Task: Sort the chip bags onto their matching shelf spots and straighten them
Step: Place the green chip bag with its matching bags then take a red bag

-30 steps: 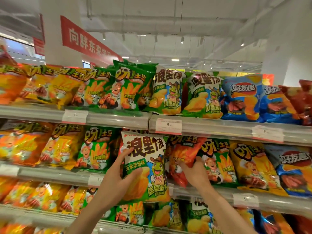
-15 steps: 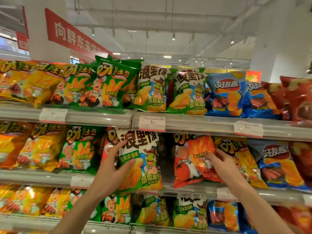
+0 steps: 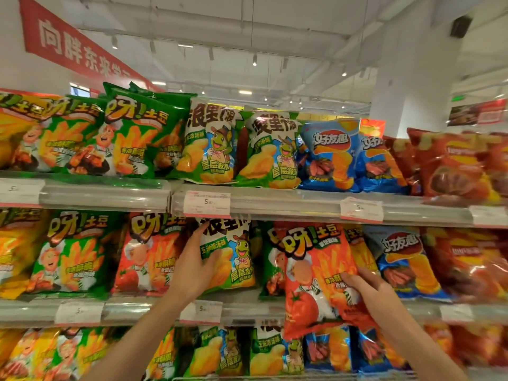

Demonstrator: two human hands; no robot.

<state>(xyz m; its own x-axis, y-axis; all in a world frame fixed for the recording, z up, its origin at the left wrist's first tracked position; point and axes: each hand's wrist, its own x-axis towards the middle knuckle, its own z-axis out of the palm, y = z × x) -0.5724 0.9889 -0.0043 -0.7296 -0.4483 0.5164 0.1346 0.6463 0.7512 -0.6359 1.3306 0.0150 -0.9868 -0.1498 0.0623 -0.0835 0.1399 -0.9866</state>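
Observation:
My left hand (image 3: 193, 268) grips the left edge of a white-and-green frog chip bag (image 3: 233, 257), which stands upright on the middle shelf (image 3: 247, 309). My right hand (image 3: 369, 291) holds a red-orange tomato fries bag (image 3: 313, 276) by its right side, pulled out in front of the shelf edge and hanging lower than its neighbours. A matching red tomato bag (image 3: 149, 254) stands left of the frog bag. Two more frog bags (image 3: 211, 144) stand on the top shelf directly above.
Green fries bags (image 3: 71, 251) and yellow ones fill the left of each shelf. Blue bags (image 3: 404, 262) and dark red bags (image 3: 467, 259) fill the right. White price tags (image 3: 206, 204) line the clear shelf rails. A lower shelf holds more bags (image 3: 264, 353).
The right hand has drawn the red tomato bag out and down in front of the middle shelf. The left hand keeps the frog bag, now set further back on the shelf. The view tilted upward.

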